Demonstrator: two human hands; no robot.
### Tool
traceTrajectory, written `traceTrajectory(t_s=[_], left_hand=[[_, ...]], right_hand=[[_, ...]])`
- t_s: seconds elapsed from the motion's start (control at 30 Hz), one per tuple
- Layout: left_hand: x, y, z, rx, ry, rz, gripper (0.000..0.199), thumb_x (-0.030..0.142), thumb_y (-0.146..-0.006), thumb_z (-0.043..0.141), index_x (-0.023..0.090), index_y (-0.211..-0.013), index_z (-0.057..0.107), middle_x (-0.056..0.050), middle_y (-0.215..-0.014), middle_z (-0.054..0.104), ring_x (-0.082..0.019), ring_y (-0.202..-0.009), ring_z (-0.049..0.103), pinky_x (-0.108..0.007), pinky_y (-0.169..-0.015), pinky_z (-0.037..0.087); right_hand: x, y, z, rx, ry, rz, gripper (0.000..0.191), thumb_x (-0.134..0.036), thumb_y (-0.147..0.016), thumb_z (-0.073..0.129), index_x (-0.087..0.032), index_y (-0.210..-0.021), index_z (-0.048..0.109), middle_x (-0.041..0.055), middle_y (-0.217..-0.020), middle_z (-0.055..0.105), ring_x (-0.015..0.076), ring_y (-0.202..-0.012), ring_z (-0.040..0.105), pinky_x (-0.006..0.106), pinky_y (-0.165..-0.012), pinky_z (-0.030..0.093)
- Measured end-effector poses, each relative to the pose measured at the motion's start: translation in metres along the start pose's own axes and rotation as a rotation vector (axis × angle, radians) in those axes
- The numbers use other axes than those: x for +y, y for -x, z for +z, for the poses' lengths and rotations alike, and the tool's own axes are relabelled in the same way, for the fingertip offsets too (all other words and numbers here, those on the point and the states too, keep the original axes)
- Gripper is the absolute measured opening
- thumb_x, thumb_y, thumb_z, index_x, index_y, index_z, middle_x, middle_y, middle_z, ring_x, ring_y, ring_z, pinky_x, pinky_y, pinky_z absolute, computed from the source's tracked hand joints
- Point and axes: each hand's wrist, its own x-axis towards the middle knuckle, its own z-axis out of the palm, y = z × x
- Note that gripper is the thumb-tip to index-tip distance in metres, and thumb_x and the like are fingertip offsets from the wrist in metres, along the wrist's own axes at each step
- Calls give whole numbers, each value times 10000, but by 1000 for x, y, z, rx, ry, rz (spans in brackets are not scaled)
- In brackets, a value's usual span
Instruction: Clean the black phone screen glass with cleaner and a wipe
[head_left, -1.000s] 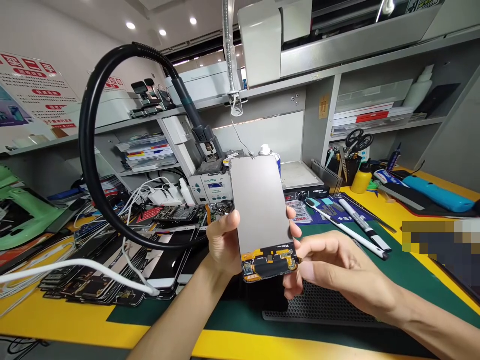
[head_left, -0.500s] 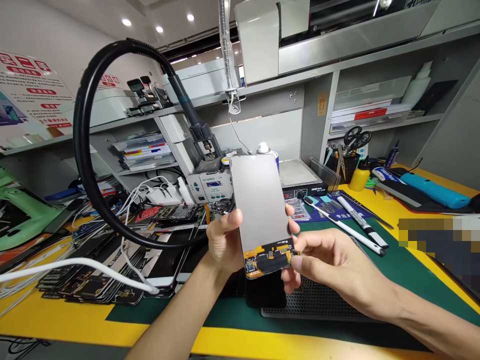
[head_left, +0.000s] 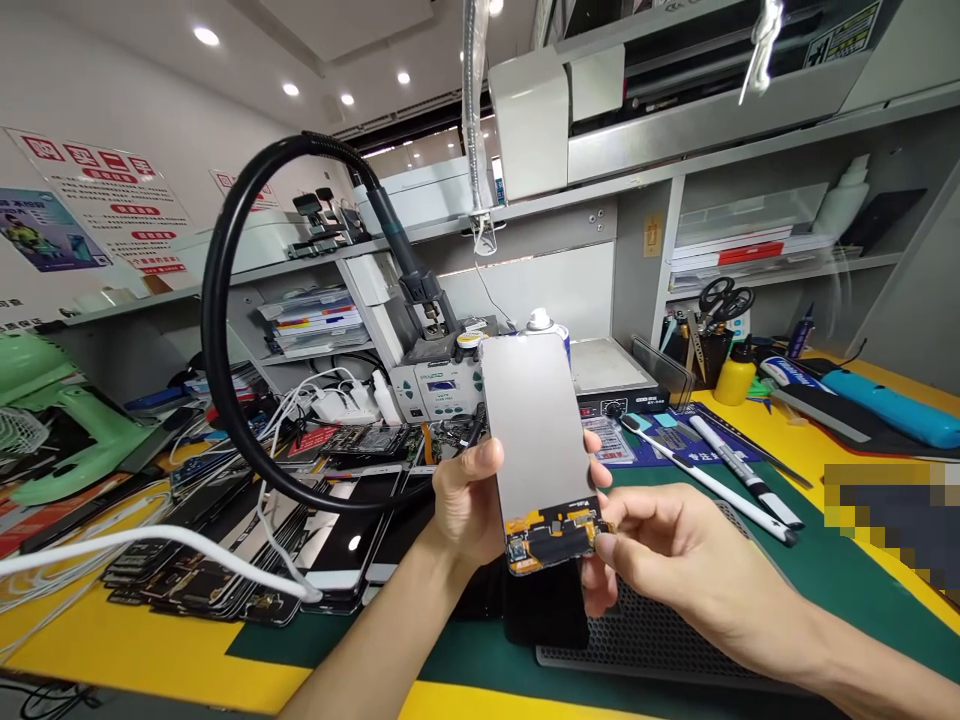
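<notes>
Upright in front of me is a phone screen (head_left: 536, 425), its plain grey back towards me. My left hand (head_left: 466, 505) is closed around it, thumb on the left edge and fingertips showing past the right edge. Across the panel's lower end runs a black and orange circuit strip. At its right corner, my right hand (head_left: 686, 560) pinches a small orange flex cable (head_left: 602, 528) between thumb and forefinger. Below the panel a black phone-shaped slab (head_left: 544, 610) lies on the bench, partly hidden by the panel.
A perforated dark plate (head_left: 652, 635) lies on the green mat (head_left: 750, 500). Stacked phone parts (head_left: 202, 560) and white cables fill the left side. A hot-air station (head_left: 439, 388) with a looping black hose (head_left: 217, 330) stands behind. A toothbrush (head_left: 712, 480) and marker (head_left: 739, 465) lie right.
The camera view has shifted, so the whole scene sits slightly lower and further right. Both hands keep the same hold on the phone screen and its flex cable.
</notes>
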Motion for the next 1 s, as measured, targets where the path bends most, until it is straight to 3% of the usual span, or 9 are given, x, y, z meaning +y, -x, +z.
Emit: traceTrajectory(t_s=[0.27,1.0], left_hand=[[-1,-2,-2,-71,78,-6,688,604,-724,647,107,-1199,638,-142,-1058,658,-249,-906,639,-354,-838,524],[-1,-1,-2,-67,161,-33,755,579,-715,678,51,-1246,585,-158,-1059,633,-261,-927,620,-378,-849,519]], right_hand=[[-4,0,0,-3,17,6,328,-424,-821,716,-144,-678,624,71,-715,720,168,-631,692,287,-651,561],[-3,1,0,-10,-24,8,297,-387,-836,713,-142,-686,636,69,-706,722,171,-631,701,295,-652,579]])
